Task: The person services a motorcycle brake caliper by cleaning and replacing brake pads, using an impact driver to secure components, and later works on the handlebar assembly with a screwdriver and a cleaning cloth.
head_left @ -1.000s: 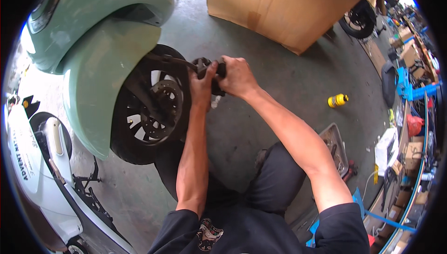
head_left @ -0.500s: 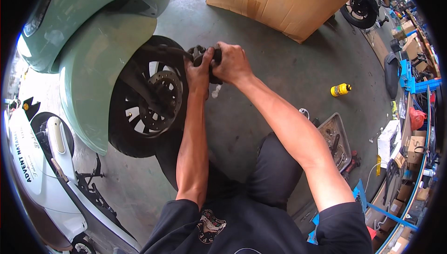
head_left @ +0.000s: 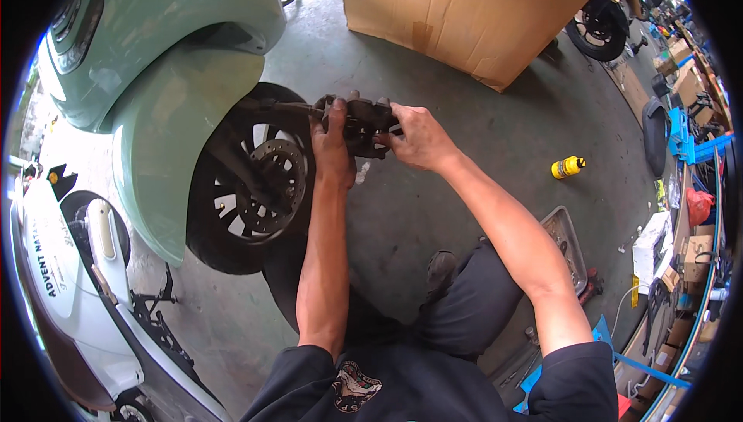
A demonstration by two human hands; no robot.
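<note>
A dark shirt (head_left: 433,387) fills the bottom of the frame. Just above the middle, two hands hold a dark brake caliper (head_left: 364,121): the left hand (head_left: 333,151) is wrapped around its left side, thumb on top, while the right hand (head_left: 422,139) is half curled, thumb and fingers gripping its right end. Just left of them stands a wheel (head_left: 220,240) with a drilled disc (head_left: 272,182), beneath a pale green mudguard (head_left: 159,159). Farther off, a yellow bottle (head_left: 569,166) is on the grey floor (head_left: 480,182) right of centre, and a cardboard box (head_left: 457,15) stands at upper centre.
</note>
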